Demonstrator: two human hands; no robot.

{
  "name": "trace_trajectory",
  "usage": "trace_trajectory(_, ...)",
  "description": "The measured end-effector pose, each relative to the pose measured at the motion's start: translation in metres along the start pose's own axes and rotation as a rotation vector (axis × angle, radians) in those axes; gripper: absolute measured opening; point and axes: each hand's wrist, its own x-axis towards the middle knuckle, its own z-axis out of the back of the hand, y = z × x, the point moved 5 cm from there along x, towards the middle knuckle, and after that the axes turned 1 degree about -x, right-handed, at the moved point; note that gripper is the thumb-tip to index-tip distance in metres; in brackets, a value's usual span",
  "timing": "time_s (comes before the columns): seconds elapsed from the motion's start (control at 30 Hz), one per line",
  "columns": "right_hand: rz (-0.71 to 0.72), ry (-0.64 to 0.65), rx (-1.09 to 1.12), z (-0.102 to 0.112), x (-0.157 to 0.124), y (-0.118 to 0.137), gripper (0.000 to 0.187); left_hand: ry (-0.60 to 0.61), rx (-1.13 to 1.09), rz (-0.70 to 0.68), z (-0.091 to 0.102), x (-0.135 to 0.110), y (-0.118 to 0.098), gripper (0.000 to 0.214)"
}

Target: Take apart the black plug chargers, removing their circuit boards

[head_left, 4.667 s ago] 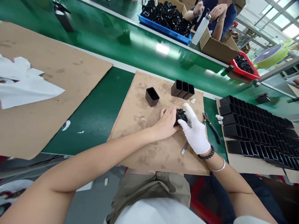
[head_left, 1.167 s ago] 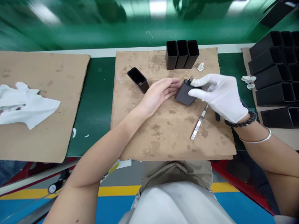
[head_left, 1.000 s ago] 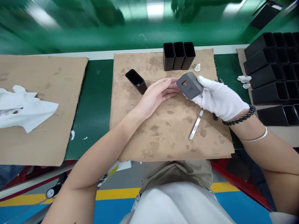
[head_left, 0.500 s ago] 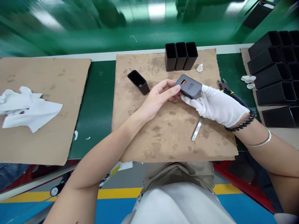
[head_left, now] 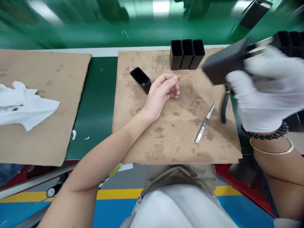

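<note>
My right hand [head_left: 263,91], in a white glove, is raised at the right and smeared by motion. It grips a dark grey charger body [head_left: 222,65] that juts out to the left, above the table. My bare left hand [head_left: 162,91] rests on the stained cardboard mat [head_left: 175,139], fingers loosely curled and holding nothing. Just left of its fingertips a single black open shell [head_left: 141,79] lies tilted. A row of three black shells [head_left: 187,53] stands upright at the mat's far edge.
Metal tweezers [head_left: 204,123] and black-handled pliers [head_left: 224,106] lie on the mat's right part. Stacked black shells [head_left: 291,38] fill the far right. A second cardboard sheet [head_left: 47,126] with a white cloth [head_left: 23,104] lies at the left. A green conveyor belt [head_left: 118,28] runs behind.
My right hand has lifted the charger body up and to the right, away from my left hand. My left hand has let go and now rests curled on the mat.
</note>
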Motion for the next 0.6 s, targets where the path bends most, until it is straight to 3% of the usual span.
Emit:
trace_trajectory(0.1,0.170,0.088,-0.274,-0.015,0.002,-0.003,0.018,-0.074,0.031,-0.046,0.002,0.002,-0.001,0.010)
trace_trajectory(0.23,0.210,0.115,-0.283,-0.024,0.004,-0.011,0.026,-0.055,0.055,-0.069,0.001,0.001,0.001,0.008)
trace_trajectory(0.43,0.139,0.144,0.018,-0.012,0.009,-0.013,0.026,0.014,0.138,-0.135,0.001,0.001,0.005,0.008)
trace_trajectory(0.6,0.041,0.222,0.327,-0.019,0.009,-0.008,0.026,0.116,0.295,-0.260,0.001,0.001,0.010,0.031)
